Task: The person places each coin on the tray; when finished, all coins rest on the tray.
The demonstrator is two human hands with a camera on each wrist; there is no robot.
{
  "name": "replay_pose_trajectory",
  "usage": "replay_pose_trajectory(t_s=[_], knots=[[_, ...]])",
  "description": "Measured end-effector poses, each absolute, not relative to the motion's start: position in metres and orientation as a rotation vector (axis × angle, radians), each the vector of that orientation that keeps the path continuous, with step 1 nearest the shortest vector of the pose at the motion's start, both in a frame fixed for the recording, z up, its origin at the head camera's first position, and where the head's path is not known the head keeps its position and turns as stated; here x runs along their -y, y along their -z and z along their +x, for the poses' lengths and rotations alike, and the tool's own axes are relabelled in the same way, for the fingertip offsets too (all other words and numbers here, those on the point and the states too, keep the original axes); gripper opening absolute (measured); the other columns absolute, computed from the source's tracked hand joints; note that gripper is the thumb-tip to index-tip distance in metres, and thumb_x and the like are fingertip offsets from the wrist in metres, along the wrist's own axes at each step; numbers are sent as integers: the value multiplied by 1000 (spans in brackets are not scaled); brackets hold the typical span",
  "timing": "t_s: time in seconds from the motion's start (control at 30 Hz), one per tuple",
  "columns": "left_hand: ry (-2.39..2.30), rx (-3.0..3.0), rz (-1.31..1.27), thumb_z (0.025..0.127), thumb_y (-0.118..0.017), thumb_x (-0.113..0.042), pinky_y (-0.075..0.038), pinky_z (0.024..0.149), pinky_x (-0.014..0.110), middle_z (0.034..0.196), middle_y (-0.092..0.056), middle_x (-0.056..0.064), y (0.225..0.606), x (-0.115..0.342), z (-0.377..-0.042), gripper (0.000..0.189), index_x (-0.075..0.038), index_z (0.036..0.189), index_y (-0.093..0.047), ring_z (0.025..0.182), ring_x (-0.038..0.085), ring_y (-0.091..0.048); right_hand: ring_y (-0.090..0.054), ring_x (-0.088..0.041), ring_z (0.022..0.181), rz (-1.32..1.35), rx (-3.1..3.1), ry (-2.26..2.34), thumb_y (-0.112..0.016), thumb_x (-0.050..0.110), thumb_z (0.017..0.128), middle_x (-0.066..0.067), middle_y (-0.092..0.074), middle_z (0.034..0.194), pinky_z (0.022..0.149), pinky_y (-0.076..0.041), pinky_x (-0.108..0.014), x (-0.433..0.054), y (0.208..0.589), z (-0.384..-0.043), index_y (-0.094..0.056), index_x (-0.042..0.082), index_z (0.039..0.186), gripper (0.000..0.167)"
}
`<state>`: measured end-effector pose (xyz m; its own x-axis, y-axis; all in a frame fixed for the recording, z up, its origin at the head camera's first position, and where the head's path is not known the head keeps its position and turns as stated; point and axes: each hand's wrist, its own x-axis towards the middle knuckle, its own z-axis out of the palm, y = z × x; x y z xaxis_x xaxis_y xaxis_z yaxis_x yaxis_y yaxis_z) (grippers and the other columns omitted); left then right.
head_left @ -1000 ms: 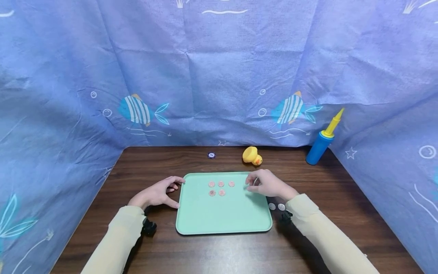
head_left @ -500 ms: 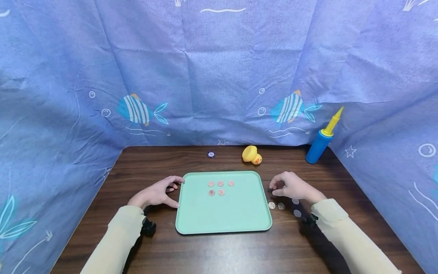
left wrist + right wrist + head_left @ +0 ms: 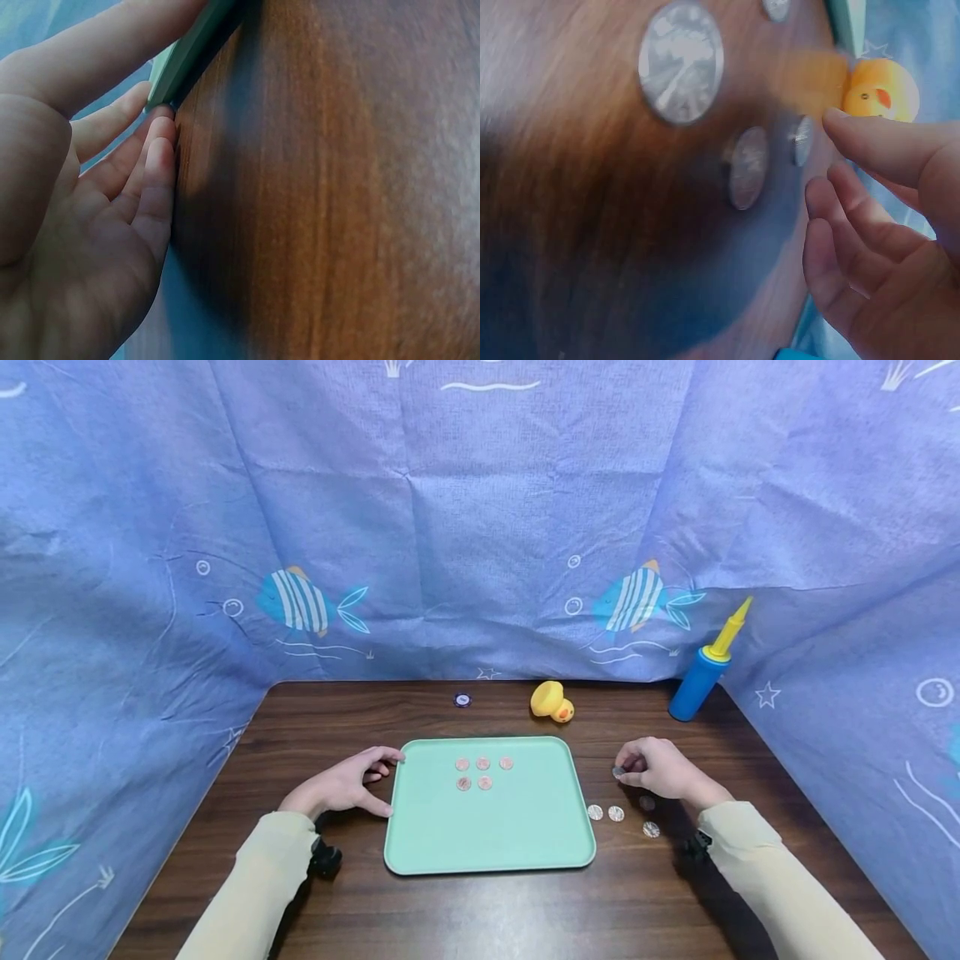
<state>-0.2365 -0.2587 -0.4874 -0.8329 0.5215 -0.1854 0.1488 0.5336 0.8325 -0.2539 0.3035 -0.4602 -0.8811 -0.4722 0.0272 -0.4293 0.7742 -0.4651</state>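
The left hand [image 3: 347, 782] rests at the left edge of the green tray [image 3: 490, 835], its index fingertip and thumb tip touching the rim. In the left wrist view the fingers [image 3: 156, 180] extend loosely beside the tray's side. Several copper-coloured coins [image 3: 483, 763] lie in two rows on the tray. To the right of the tray, the right hand [image 3: 660, 768] is low over the table with thumb and fingers about a silver coin [image 3: 618, 772]. In the right wrist view that coin [image 3: 802, 141] shows just before the separated thumb and fingertips. Other silver coins [image 3: 651, 830] lie nearby.
The dark wooden table [image 3: 480, 914] is backed by a blue fish-patterned cloth [image 3: 480, 527]. Behind the tray are a blue poker chip [image 3: 462, 700] and a tipped yellow rubber duck [image 3: 550, 700]. A blue and yellow hand pump [image 3: 699, 683] stands at the back right corner.
The right hand has moved from above the tray's right side out to the silver coins on the table. The left hand and the copper coins have stayed in place.
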Motion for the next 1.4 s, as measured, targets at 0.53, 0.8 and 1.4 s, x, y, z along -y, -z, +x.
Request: replay_pose_trajectory(t_s=[0.53,0.8,1.4], knots=[[-1224,-2366,534,79,-95,-20,-39,118,54,151,-47,16,487,259,-236,90,-6,154,-46,129,32,-47,-59,-11,73,-654,-2840,653,-80,2,87,7,-67,77,69,-51,-33,-299,469,-266,-73,14,85,15],[-1223,-2357,532,80,-95,-20,-38,117,55,151,-47,16,487,259,-235,90,-6,154,-46,129,31,-47,-59,-15,74,-593,-2743,622,-79,1,86,4,-68,78,70,-51,-35,-291,462,-269,-69,10,92,14],[-1220,-2361,526,80,-95,-20,-38,117,54,151,-46,16,486,258,-236,90,-7,154,-46,129,31,-47,-57,-16,76,-654,-2715,652,-77,-5,86,2,-66,82,67,-51,-33,-291,463,-270,-74,11,93,18]])
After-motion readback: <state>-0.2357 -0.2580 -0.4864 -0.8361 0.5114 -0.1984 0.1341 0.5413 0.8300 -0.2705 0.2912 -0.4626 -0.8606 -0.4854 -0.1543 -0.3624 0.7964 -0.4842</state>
